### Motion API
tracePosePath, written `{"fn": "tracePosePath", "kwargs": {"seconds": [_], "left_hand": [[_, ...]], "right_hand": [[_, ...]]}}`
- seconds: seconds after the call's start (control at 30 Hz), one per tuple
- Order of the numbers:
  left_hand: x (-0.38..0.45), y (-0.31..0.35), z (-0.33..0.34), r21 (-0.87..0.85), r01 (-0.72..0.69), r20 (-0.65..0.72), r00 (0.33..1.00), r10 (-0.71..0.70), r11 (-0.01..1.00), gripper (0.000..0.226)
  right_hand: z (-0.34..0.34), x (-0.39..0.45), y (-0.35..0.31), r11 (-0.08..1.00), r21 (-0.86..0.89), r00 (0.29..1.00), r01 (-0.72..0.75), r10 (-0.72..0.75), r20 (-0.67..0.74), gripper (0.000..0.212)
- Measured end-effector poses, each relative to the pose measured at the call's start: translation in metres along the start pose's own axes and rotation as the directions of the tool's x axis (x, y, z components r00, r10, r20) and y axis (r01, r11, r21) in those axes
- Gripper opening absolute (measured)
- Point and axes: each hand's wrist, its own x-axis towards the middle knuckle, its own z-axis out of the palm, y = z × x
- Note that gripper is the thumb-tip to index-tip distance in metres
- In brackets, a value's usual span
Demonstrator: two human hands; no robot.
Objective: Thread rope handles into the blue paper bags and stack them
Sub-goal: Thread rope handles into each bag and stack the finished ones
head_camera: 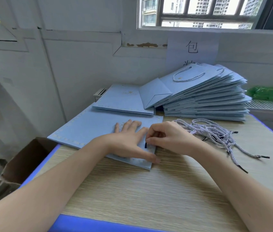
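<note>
Blue paper bag (89, 129) flat at table's (149, 190) 10 o'clock, left hand (129, 139) spread flat, pressing it, right hand (167, 138) at its 3 o'clock pinching dark rope tip (146, 145) over bag edge, loose rope handles (216, 131) further right, finished stack (202, 97) at 1 o'clock

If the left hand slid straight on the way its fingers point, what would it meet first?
The left hand lies flat on the near blue bag, fingers aimed away from the person. It would probably first meet the small pile of flat bags just behind, though depth is uncertain.
</note>
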Motion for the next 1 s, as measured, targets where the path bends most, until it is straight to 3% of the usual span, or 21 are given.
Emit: {"fn": "tracePosePath", "kwargs": {"seconds": [0.5,0.73,1.0], "left_hand": [[0.003,-0.005,-0.003,-0.016,-0.010,0.046,0.999,0.011,1.000,0.097],[0.004,-0.014,-0.007,-0.040,-0.046,0.061,0.997,0.048,0.998,0.095],[0.001,-0.015,-0.007,-0.147,-0.070,0.040,0.996,0.077,0.987,0.096]], "right_hand": [[-0.011,0.000,0.015,0.991,0.129,0.988,-0.036,0.055,-0.146,0.021],[0.001,-0.003,0.007,0.996,0.094,0.997,0.006,0.002,-0.083,0.007],[0.012,-0.006,-0.001,0.993,-0.041,0.978,0.106,-0.112,-0.176,0.002]]}}
